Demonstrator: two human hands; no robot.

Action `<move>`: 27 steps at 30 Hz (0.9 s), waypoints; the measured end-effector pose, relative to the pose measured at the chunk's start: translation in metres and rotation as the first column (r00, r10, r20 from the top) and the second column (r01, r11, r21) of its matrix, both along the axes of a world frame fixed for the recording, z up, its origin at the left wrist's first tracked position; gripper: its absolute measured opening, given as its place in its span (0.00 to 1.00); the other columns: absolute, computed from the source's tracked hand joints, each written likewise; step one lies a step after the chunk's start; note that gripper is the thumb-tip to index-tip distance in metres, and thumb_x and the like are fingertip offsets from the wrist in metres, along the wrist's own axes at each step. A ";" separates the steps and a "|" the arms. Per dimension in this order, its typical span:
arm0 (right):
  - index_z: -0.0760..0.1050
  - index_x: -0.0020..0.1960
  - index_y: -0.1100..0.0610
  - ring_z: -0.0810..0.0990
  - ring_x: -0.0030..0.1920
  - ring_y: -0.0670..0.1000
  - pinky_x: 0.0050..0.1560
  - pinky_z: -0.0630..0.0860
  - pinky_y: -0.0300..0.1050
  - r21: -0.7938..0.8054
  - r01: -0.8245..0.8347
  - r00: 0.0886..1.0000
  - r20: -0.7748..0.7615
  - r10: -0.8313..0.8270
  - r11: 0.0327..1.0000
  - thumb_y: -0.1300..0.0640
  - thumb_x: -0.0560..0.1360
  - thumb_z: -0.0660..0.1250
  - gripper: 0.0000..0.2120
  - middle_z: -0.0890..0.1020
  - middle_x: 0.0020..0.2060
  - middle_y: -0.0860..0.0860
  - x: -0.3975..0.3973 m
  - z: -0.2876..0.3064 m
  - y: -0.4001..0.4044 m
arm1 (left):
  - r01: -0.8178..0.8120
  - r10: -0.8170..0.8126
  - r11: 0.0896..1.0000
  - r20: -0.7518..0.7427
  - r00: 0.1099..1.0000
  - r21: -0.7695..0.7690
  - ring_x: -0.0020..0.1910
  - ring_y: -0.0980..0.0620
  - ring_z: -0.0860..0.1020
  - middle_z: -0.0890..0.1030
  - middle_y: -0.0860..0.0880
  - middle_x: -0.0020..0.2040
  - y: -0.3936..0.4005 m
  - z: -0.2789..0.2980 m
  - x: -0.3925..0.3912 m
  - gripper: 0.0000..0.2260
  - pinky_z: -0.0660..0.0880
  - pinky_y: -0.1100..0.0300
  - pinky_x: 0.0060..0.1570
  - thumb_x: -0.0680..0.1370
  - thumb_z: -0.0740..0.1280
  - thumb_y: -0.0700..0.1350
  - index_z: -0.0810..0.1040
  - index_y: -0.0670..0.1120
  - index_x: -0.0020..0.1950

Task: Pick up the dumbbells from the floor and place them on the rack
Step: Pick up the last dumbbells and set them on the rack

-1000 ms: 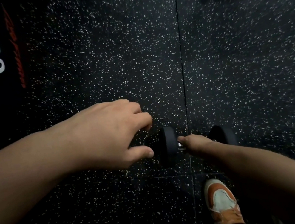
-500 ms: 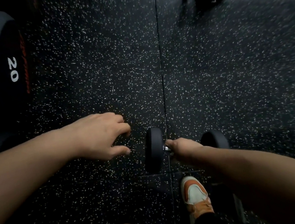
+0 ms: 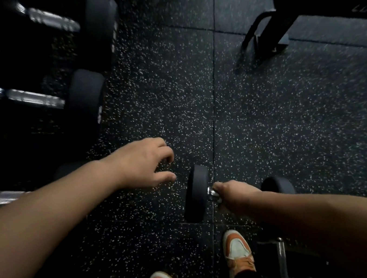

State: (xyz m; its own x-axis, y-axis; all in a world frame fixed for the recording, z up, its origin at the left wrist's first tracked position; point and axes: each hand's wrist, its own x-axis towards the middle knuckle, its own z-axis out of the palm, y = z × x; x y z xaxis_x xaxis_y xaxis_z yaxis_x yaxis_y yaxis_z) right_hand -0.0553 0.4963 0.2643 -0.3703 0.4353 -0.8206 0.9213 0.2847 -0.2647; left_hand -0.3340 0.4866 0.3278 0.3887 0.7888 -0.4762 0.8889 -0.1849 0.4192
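Rack (image 3: 31, 99): occupies the 9 to 11 o'clock sector of the view. It carries several dark dumbbells with bright metal handles; the detail is blurred.

Left hand (image 3: 141, 163): located just left of centre, palm down above the floor (image 3: 298, 130). The fingers are curled loosely and spread apart; they hold nothing. The hand sits at 10 o'clock from the dumbbell and does not touch it.

Dumbbell (image 3: 198, 191): lies at 6 o'clock of centre on or just above the speckled black floor; contact cannot be determined. Its left head stands nearly upright, the second head (image 3: 277, 186) is visible behind the right wrist.

Right hand (image 3: 231, 193): closed around the dumbbell handle between the two heads.

Shoes (image 3: 237, 250): orange and white, at 6 o'clock below the dumbbell.

Black frame (image 3: 282, 8): stands at 1 o'clock, well apart from the dumbbell.
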 end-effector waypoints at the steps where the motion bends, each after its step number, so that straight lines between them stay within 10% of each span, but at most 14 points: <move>1: 0.71 0.50 0.48 0.78 0.37 0.48 0.34 0.72 0.40 0.000 0.003 1.000 -0.010 -0.003 1.000 0.57 0.73 0.70 0.10 0.80 0.41 0.47 -0.003 0.016 0.000 | -0.053 0.053 0.999 0.014 0.998 -0.001 0.60 0.55 0.72 0.73 0.56 0.61 -0.005 0.014 0.000 0.25 0.74 0.51 0.61 0.72 0.61 0.70 0.73 0.57 0.62; 7: 0.72 0.51 0.50 0.80 0.43 0.49 0.37 0.74 0.42 -0.012 -0.024 0.997 -0.078 0.023 1.000 0.57 0.73 0.71 0.10 0.81 0.45 0.48 -0.023 0.119 0.006 | -0.409 0.412 0.911 0.127 0.902 -0.054 0.62 0.55 0.72 0.72 0.57 0.63 -0.052 0.093 0.018 0.28 0.73 0.51 0.62 0.69 0.63 0.73 0.70 0.59 0.64; 15: 0.74 0.55 0.52 0.82 0.43 0.49 0.40 0.79 0.45 0.035 -0.038 0.980 -0.196 0.044 0.999 0.55 0.74 0.69 0.11 0.82 0.47 0.49 -0.064 0.266 0.009 | -0.820 0.776 0.567 0.282 0.564 0.081 0.60 0.56 0.71 0.72 0.58 0.62 -0.109 0.230 0.015 0.28 0.72 0.55 0.60 0.68 0.61 0.73 0.70 0.60 0.63; 27: 0.73 0.34 0.51 0.77 0.28 0.43 0.25 0.70 0.37 0.173 -0.241 0.869 -0.400 0.292 0.955 0.52 0.73 0.66 0.09 0.79 0.30 0.46 -0.217 0.454 -0.011 | -0.876 0.933 0.018 0.307 0.188 0.481 0.57 0.47 0.76 0.78 0.48 0.56 -0.228 0.394 -0.081 0.25 0.71 0.56 0.59 0.71 0.67 0.63 0.78 0.47 0.60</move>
